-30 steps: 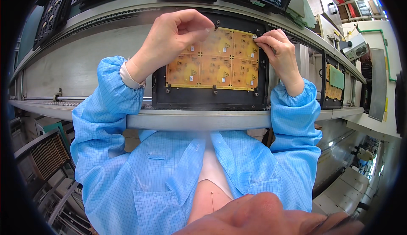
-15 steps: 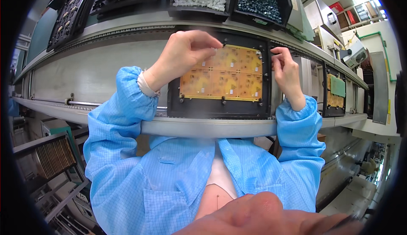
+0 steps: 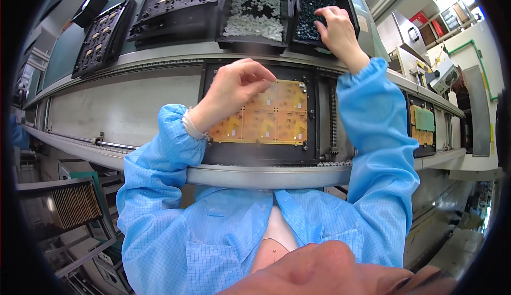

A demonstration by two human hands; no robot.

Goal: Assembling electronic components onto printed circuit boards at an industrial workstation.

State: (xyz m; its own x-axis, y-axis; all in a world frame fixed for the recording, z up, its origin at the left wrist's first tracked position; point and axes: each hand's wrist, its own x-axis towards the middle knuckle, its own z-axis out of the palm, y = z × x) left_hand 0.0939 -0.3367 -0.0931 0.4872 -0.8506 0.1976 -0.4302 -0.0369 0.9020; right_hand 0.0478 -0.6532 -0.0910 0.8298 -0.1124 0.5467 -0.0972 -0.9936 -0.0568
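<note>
My left hand (image 3: 234, 90) is over the upper left of a yellow circuit board panel (image 3: 287, 127), with thumb and forefinger pinched together. A small pale bit shows at their tips, too small to name. The panel lies in a black carrier frame (image 3: 312, 154) on a conveyor. My right hand (image 3: 339, 33) reaches over a black bin (image 3: 356, 26) of small dark blue-green parts (image 3: 308, 21), its thumb and forefinger apart close to the parts. Nothing is visible between them.
Left of that bin stands another black bin of whitish translucent parts (image 3: 253, 26). Black trays (image 3: 175, 0) with fixtures sit further left. The conveyor's metal rail (image 3: 255, 178) runs along my front. Another carrier with a board and green piece (image 3: 424, 119) is to the right.
My right hand has moved from the carrier's right edge up to the dark parts bin. The carrier and panel have shifted left. My left hand stays pinched over the panel.
</note>
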